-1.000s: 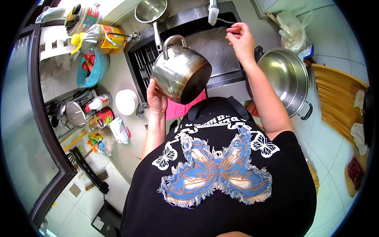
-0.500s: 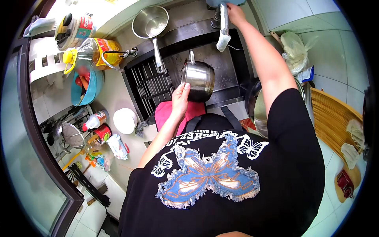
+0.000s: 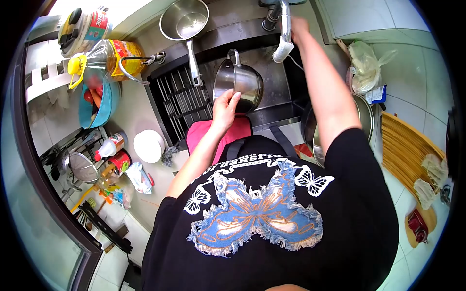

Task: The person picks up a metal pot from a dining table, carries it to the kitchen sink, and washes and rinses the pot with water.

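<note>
Over the sink point(image 3: 279, 72), my left hand point(image 3: 225, 109) grips the near side handle or rim of a stainless steel pot point(image 3: 245, 87), thumb on top. The pot is tilted, showing part of its inside, and its other loop handle points to the back. My right hand point(image 3: 300, 26) is stretched to the back, just right of the faucet point(image 3: 285, 29); its fingers are blurred and partly hidden. A white cover wraps the faucet's spout end. A saucepan point(image 3: 184, 20) stands behind the sink, its long handle reaching over the roll-up drying rack point(image 3: 179, 99).
Left of the sink are an oil bottle point(image 3: 104, 58), a blue basin point(image 3: 107, 104), a white bowl point(image 3: 149, 146) and a strainer point(image 3: 83, 167). A large metal pot point(image 3: 361, 116) sits under my right arm. A bamboo board point(image 3: 407, 145) is at the right.
The pot has tipped so more of its inside shows, and my left hand has moved slightly up with it. My right hand has shifted from behind the faucet to its right side.
</note>
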`<action>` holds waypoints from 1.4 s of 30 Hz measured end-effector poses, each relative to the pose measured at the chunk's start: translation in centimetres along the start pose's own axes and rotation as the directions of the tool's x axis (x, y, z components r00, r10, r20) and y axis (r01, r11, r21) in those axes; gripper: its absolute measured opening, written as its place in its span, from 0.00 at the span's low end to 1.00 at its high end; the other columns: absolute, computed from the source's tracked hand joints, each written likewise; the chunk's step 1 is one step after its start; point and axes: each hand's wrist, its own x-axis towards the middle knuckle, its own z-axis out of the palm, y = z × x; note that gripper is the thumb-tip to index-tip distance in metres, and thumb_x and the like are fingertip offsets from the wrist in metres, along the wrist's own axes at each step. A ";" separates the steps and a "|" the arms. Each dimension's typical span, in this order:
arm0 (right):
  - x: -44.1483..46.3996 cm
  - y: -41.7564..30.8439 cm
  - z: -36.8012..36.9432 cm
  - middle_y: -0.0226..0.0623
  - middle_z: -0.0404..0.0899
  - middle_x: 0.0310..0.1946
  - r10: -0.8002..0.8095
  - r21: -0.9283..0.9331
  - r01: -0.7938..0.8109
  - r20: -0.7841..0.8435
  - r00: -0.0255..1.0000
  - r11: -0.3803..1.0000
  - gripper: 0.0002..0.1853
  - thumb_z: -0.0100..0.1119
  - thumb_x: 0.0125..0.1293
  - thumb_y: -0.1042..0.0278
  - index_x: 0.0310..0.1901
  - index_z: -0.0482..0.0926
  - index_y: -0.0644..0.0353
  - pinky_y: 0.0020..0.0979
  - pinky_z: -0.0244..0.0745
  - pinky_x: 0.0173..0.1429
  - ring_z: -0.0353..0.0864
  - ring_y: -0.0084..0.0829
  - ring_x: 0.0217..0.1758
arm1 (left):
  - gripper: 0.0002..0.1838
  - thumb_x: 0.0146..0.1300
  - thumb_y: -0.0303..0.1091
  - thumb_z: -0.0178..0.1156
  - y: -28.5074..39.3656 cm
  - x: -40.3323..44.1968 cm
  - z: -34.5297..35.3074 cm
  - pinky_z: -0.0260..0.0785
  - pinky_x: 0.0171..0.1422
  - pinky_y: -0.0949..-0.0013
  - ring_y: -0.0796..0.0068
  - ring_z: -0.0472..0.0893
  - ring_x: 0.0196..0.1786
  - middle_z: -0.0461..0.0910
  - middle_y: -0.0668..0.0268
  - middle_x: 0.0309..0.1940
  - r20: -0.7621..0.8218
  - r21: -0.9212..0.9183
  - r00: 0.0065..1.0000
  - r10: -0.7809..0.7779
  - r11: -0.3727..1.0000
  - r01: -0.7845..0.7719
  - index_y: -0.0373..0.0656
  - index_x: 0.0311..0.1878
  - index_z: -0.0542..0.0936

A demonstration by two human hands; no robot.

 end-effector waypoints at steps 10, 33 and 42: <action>-16.4 6.9 4.0 0.49 0.84 0.37 0.013 0.451 -0.188 0.363 0.932 0.873 0.14 0.51 0.72 0.63 0.40 0.80 0.67 0.34 0.83 0.46 0.85 0.37 0.36 | 0.13 0.71 0.34 0.56 -0.9 2.8 1.0 0.69 0.48 0.74 0.83 0.76 0.41 0.82 0.70 0.38 0.137 0.039 0.991 0.004 0.999 -0.010 0.34 0.50 0.79; -18.2 7.9 0.3 0.39 0.83 0.35 0.306 0.150 -0.385 0.380 0.873 0.911 0.31 0.49 0.67 0.35 0.45 0.82 0.61 0.32 0.79 0.32 0.83 0.30 0.34 | 0.05 0.55 0.28 0.58 3.4 -0.7 -4.0 0.67 0.46 0.64 0.65 0.78 0.40 0.80 0.68 0.28 0.668 0.605 0.714 0.212 0.405 -0.686 0.47 0.34 0.81; -21.8 10.0 0.0 0.36 0.80 0.24 0.498 -0.405 -0.363 0.303 0.812 0.839 0.15 0.63 0.57 0.63 0.41 0.79 0.65 0.29 0.73 0.18 0.76 0.26 0.15 | 0.06 0.51 0.31 0.58 2.4 -0.8 -6.6 0.67 0.53 0.68 0.73 0.76 0.43 0.79 0.75 0.30 0.785 0.540 0.569 0.244 0.181 -0.822 0.50 0.33 0.80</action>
